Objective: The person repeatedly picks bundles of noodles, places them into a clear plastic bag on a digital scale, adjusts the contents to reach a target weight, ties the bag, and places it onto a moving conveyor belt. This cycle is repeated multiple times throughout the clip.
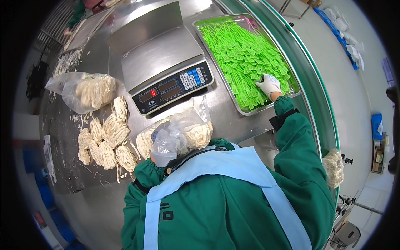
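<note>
In a white glove, my right hand (pixel 270 85) is down on a heap of bright green tag zip ties (pixel 246 54), its fingers bent in among them. They fill a shallow metal tray (pixel 243 111). Close to my chest, a clear plastic bag (pixel 171 141) holds pale, dried noodle-like bundles (pixel 198 135). My left hand (pixel 153 160) is at the bag's gathered, crumpled plastic; most of its fingers are hidden behind it. Left of that bag, several loose noodle-like bundles (pixel 109 133) lie on the steel table (pixel 225 127).
A digital scale (pixel 166 58) with a bare steel pan stands between the bundles and the tray. Another filled plastic bag (pixel 91 91) lies to its left. A green-edged conveyor (pixel 308 79) runs along the right, with a packed bag (pixel 333 168) on it. Another person's sleeve (pixel 77 14) shows far left.
</note>
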### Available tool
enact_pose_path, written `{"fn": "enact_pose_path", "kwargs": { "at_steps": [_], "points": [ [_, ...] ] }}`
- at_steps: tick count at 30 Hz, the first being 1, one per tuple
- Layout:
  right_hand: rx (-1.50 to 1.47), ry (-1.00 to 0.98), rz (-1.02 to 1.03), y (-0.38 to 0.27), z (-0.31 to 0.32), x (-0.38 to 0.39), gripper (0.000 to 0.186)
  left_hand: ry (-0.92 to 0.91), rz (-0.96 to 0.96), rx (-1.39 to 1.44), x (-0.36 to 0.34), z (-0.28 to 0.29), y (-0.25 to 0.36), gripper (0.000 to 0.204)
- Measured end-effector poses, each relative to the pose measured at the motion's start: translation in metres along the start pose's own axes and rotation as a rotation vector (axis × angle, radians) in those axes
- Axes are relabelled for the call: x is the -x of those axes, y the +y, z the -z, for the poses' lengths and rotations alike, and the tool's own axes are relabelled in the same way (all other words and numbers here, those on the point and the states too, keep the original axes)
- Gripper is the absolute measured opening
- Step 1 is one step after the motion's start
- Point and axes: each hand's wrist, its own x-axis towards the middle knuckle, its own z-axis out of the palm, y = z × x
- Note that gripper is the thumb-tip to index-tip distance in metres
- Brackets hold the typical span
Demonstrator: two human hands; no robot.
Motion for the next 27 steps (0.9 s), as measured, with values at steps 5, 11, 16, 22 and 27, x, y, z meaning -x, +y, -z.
{"fn": "enact_pose_path", "kwargs": {
  "at_steps": [5,11,16,22,27],
  "points": [
    [-0.398,0.091,-0.049,0.009,0.03,0.018,0.023,-0.022,-0.152,-0.483,-0.001,-0.007,0.004,0.043],
    [-1.267,-0.235,0.149,-0.037,0.094,0.113,0.015,-0.255,-0.475,-1.518,-0.02,-0.02,0.007,0.033],
    [-1.145,-0.696,0.455,-0.116,0.079,0.147,0.02,0.075,-1.0,-1.758,-0.037,-0.033,-0.009,0.028],
    [-1.096,-1.027,0.294,-0.172,0.05,0.152,0.025,-0.009,-0.972,-2.084,-0.032,-0.04,-0.01,0.021],
    [-0.63,-0.354,0.71,-0.147,0.06,0.144,0.027,0.019,-0.399,-2.421,-0.038,-0.062,0.023,0.019]
  ]
}}
